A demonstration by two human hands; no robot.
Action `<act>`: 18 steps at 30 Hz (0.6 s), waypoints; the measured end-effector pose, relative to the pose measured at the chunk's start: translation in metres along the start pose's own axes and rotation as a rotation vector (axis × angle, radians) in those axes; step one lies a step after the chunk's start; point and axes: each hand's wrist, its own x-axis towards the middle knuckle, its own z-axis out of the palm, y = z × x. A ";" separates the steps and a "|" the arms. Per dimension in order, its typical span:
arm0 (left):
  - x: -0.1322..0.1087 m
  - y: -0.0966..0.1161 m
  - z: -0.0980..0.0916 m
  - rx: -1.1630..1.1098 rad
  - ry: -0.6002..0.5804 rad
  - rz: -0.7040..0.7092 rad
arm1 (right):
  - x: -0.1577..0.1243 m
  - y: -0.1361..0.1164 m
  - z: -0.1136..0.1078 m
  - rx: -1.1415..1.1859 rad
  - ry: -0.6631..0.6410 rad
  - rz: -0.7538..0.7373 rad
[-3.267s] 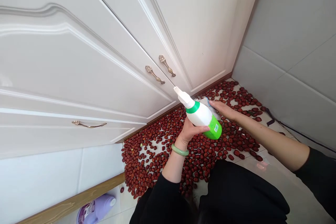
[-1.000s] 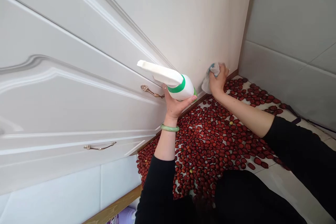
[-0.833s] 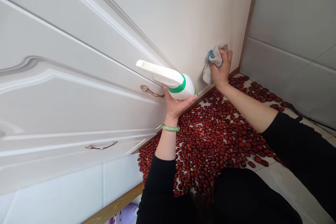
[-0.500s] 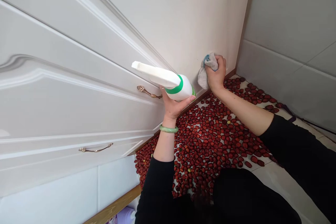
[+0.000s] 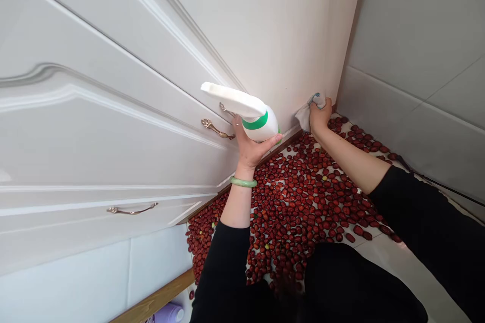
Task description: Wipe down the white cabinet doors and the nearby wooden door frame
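My left hand (image 5: 250, 147) is wrapped around a white spray bottle (image 5: 268, 125) with a green collar, its nozzle aimed up and to the left. A green bangle circles that wrist. Farther right, my right hand (image 5: 320, 114) grips a pale cleaning cloth (image 5: 304, 113) with blue edging and holds it against the lower part of the white cabinet door (image 5: 276, 40). The fingertips of the right hand are partly hidden by the cloth.
Many red dates (image 5: 291, 197) are spread over the tiled floor below the cabinet. Metal handles (image 5: 217, 129) stick out from the doors at left. A grey tiled wall (image 5: 409, 60) borders the right side. A purple bottle (image 5: 169, 313) lies at the bottom left beside a wooden strip (image 5: 159, 295).
My right hand has moved the cloth down and slightly right along the door, toward the corner. The left hand still holds the spray bottle. The view has shifted slightly.
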 end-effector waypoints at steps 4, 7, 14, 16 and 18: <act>0.001 -0.002 0.002 0.011 0.033 0.013 | 0.001 -0.001 0.000 -0.013 -0.109 -0.051; 0.002 -0.001 0.002 0.022 0.021 0.023 | -0.001 -0.006 -0.003 0.017 -0.091 -0.071; 0.001 -0.006 0.002 0.022 0.038 0.059 | -0.010 -0.056 0.025 0.034 -0.179 -0.260; 0.000 -0.007 0.002 0.037 0.029 0.079 | -0.013 -0.069 0.032 0.049 -0.204 -0.390; -0.001 -0.008 0.003 0.048 0.014 0.102 | -0.015 -0.069 0.028 0.043 -0.148 -0.340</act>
